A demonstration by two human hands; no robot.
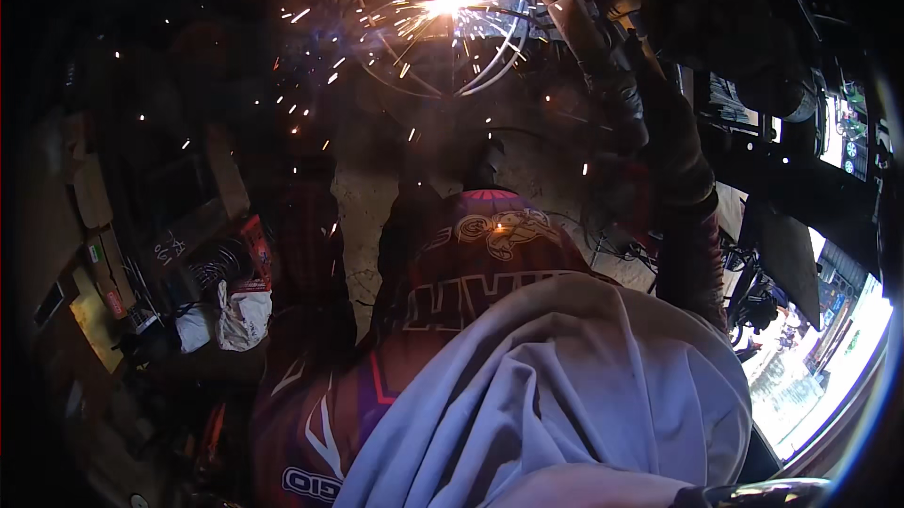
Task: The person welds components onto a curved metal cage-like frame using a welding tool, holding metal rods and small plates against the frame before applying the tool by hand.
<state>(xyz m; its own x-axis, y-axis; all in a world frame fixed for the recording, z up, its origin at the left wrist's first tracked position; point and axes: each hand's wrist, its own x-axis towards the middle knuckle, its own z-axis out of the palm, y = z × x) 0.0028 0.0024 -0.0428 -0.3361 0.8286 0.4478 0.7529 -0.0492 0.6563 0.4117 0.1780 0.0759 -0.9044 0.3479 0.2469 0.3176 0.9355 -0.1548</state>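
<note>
A bright welding arc (450,1) burns at the top middle, throwing sparks in all directions. It sits on a round frame of bent metal wires or rods (459,94), whose upper part fades into glare and darkness. Just right of the arc is my right hand (574,18), in a tan and dark glove with its fingers curled. Whatever it grips is lost in the dark. My left sleeve (315,254) runs up the left side into shadow, and my left hand cannot be made out.
At left are cardboard boxes (89,178), a red box (256,249) and a white plastic bag (245,317). Cables and dark equipment (753,306) lie at right, near a bright opening (810,386). A grey cloth (565,367) hangs over my printed shirt (471,263).
</note>
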